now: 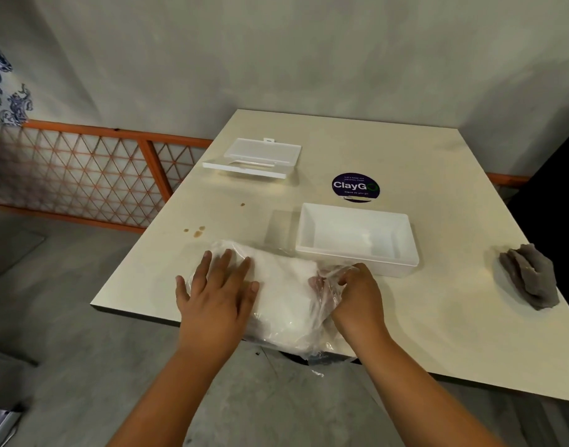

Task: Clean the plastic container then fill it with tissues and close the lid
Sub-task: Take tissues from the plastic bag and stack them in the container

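A pack of white tissues (286, 295) in clear plastic wrap lies at the table's near edge. My left hand (215, 285) presses flat on the pack's left end, fingers straight. My right hand (357, 295) pinches the loose plastic wrap at the pack's right end. Just beyond my right hand stands the white plastic container (357, 237), open and with nothing inside. Its lid (254, 158) lies apart at the far left of the table, its clear flap raised.
A crumpled grey cloth (529, 279) lies near the table's right edge. A round purple sticker (355, 187) is stuck behind the container. Brown stains (196, 232) mark the cream table (405, 156). An orange lattice fence (83, 169) runs at the left.
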